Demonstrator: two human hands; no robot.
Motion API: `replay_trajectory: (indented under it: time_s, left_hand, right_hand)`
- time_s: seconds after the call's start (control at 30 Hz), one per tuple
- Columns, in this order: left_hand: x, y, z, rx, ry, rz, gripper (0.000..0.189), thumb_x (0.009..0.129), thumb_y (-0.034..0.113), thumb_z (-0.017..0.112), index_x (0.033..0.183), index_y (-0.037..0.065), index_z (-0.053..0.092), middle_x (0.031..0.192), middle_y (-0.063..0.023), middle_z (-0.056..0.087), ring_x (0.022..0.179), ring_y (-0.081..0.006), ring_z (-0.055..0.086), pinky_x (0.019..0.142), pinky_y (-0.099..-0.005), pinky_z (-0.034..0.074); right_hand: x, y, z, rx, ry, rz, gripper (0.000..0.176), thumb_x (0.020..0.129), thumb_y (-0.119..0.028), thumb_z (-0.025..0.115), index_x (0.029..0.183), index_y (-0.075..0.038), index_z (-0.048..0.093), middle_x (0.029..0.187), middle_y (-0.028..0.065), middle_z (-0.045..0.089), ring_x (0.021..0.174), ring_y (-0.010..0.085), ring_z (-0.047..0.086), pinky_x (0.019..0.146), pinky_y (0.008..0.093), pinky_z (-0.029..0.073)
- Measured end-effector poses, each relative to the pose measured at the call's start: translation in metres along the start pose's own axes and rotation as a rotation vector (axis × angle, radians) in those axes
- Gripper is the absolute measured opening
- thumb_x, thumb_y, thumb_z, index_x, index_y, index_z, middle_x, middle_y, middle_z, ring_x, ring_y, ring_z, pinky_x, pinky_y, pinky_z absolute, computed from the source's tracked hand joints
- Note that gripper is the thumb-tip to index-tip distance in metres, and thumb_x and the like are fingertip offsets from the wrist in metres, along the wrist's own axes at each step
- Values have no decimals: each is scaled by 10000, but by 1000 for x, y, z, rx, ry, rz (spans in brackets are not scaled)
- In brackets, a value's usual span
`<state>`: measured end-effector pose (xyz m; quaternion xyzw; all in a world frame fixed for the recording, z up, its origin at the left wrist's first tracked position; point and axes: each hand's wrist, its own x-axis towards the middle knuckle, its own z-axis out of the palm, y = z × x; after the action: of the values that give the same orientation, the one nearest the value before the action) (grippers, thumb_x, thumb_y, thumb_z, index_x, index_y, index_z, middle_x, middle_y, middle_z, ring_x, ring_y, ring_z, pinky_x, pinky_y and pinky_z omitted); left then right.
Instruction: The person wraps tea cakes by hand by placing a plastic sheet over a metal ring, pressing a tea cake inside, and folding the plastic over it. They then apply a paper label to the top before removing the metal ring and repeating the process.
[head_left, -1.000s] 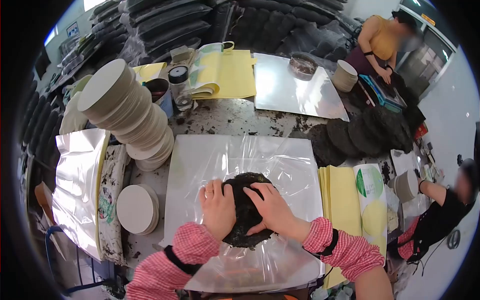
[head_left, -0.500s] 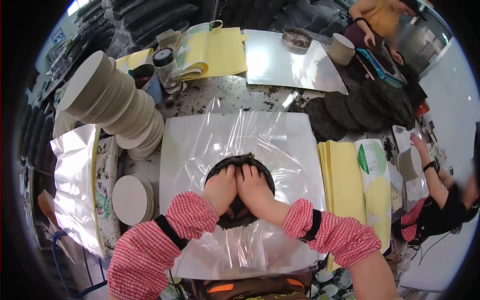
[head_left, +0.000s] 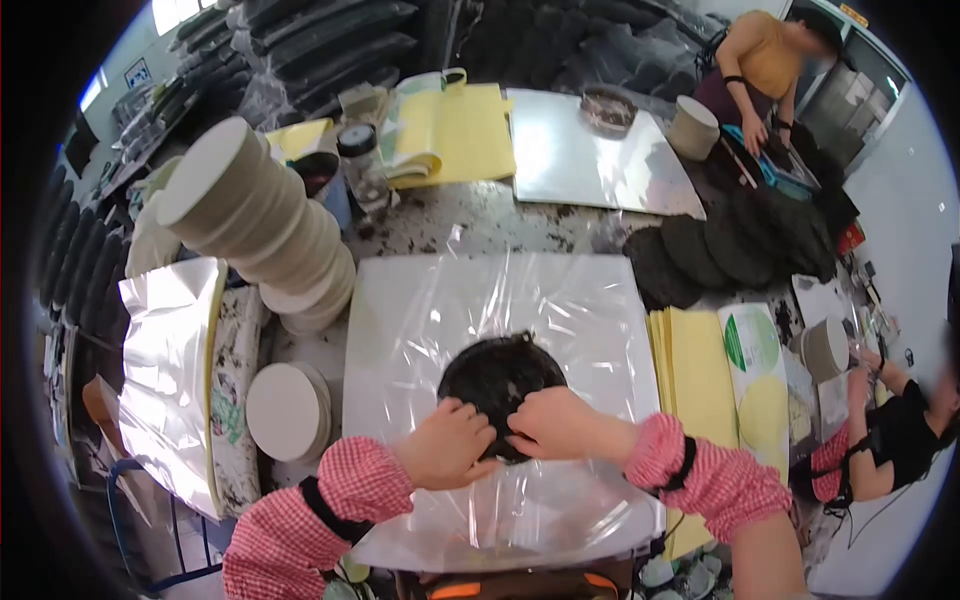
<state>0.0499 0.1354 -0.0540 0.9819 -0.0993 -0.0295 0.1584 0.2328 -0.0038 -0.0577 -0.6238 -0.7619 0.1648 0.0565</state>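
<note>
A dark round cake (head_left: 503, 375), which looks like pressed dried seaweed, lies on clear plastic film (head_left: 590, 330) over a pale board (head_left: 400, 300). A small tuft sticks up at its far edge. My left hand (head_left: 450, 445) is at the cake's near left edge, fingers curled in. My right hand (head_left: 565, 425) curls its fingertips onto the near right edge. The palms hide part of the near rim, and the exact grip of each thumb is hard to see. Both forearms wear red checked sleeves.
Round pale discs (head_left: 230, 195) stand in a tall stack at left, with a shorter stack (head_left: 285, 410) nearer. Several dark cakes (head_left: 690, 255) lie at right behind yellow sheets (head_left: 695, 370). A jar (head_left: 362, 165) stands at the back. Two people work at right.
My hands have drawn back from the middle of the dark cake to its near edge and moved apart. More of its top shows. The view has shifted slightly.
</note>
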Motion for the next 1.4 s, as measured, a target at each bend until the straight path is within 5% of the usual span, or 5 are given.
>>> replay_trajectory:
  time_s: [0.37, 0.57, 0.9, 1.3, 1.4]
  left_hand:
    - [2, -115, -48, -322, 644, -616, 206, 835, 118, 728, 997, 3, 673, 1007, -160, 633, 956, -319, 630, 851, -396, 499]
    - [-88, -34, -39, -1431, 635, -978, 189, 941, 78, 629, 1096, -23, 671, 1011, -96, 675, 961, -171, 655, 823, -327, 549]
    - [-54, 15, 33, -68, 555, 38, 887, 807, 463, 749, 1469, 2, 379, 1394, -209, 525, 1296, -324, 519, 1088, -530, 385]
    - [-8, 48, 55, -219, 732, -315, 198, 766, 266, 764, 730, 94, 673, 796, -56, 664, 846, -281, 629, 929, -447, 455]
    - [-6, 58, 48, -152, 596, -449, 148, 757, 203, 733, 718, 76, 666, 741, -77, 656, 800, -291, 619, 925, -449, 452]
  right_hand:
    - [23, -13, 11, 56, 119, 42, 633, 817, -516, 663, 1381, -245, 576, 1559, 226, 294, 1461, 486, 170, 1064, 789, 146]
    - [17, -16, 13, 68, 145, -8, 635, 791, -480, 694, 1367, -237, 585, 1551, 220, 309, 1466, 479, 163, 1071, 787, 129]
    - [2, -51, 28, 120, 256, 47, 540, 777, -443, 730, 1229, -153, 672, 1390, 185, 485, 1445, 461, 239, 1081, 764, 172]
    - [-157, -49, -30, 1091, 125, 830, 583, 855, -87, 705, 1388, -15, 480, 777, 81, 683, 763, 165, 674, 743, 301, 547]
    - [-192, 45, 9, 1257, 903, 687, 559, 860, -29, 679, 1383, -20, 481, 808, 59, 686, 770, 139, 657, 763, 288, 539]
